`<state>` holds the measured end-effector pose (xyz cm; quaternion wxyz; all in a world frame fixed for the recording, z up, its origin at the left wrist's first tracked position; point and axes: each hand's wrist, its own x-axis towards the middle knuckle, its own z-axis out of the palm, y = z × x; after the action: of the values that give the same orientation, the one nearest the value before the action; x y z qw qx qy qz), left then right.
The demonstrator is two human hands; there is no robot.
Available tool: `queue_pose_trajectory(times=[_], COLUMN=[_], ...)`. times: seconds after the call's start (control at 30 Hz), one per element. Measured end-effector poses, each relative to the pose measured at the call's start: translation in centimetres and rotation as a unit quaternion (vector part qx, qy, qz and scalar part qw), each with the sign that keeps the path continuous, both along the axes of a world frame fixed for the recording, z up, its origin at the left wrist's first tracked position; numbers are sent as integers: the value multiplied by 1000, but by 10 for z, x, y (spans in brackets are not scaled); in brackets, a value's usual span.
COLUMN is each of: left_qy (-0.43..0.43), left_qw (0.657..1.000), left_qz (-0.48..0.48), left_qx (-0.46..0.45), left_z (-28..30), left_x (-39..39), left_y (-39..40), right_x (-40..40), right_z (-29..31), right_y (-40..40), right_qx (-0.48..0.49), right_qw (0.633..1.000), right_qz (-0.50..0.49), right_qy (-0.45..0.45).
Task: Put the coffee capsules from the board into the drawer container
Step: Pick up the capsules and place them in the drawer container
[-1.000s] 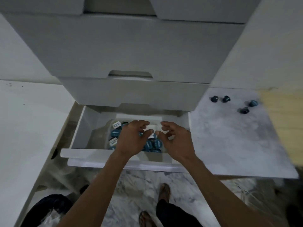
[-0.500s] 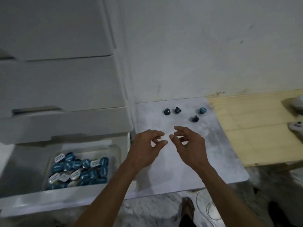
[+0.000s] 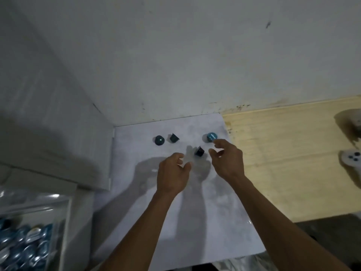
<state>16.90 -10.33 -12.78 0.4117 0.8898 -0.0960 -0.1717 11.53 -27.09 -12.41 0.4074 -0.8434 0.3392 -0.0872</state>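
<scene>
Several dark teal coffee capsules lie on the white board [image 3: 195,222]: one [image 3: 159,140] at the far left, one [image 3: 173,137] beside it, one [image 3: 199,151] nearer me, and a blue-lidded one [image 3: 212,137] at the right. My left hand [image 3: 172,174] hovers just left of the near capsule, fingers loosely curled and empty. My right hand [image 3: 227,160] has its fingers spread, with the fingertips almost at the blue-lidded capsule. The clear drawer container [image 3: 60,222] at the lower left holds many capsules [image 3: 23,243].
A white drawer unit [image 3: 58,133] stands left of the board, with the open drawer below it. A pale wooden surface [image 3: 289,163] adjoins the board on the right; a white game controller [image 3: 351,159] lies at its right edge. A white wall rises behind.
Both hands left the drawer container and moved right and forward over the board to the capsules. My view swung right with them, so the drawer now sits at the lower left.
</scene>
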Motion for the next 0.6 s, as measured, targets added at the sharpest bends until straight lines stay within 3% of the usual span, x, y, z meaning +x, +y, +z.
queue_pose_trajectory(times=[0.2,0.4,0.6], left_qy=[16,-13,-49], left_qw=[998,997,997], left_qz=[60,54,18], left_qx=[9,60,63], left_z=[-38,-57,-72], left_x=[20,25,31], left_y=[-58,-90,-98], right_x=[34,46,52], right_z=[-54,-81,-90], right_y=[-29,-44,-56], right_qx=[-59,-78,-102], right_qw=[998,994,990], right_qz=[35,76,98], right_qy=[-15,19,-10])
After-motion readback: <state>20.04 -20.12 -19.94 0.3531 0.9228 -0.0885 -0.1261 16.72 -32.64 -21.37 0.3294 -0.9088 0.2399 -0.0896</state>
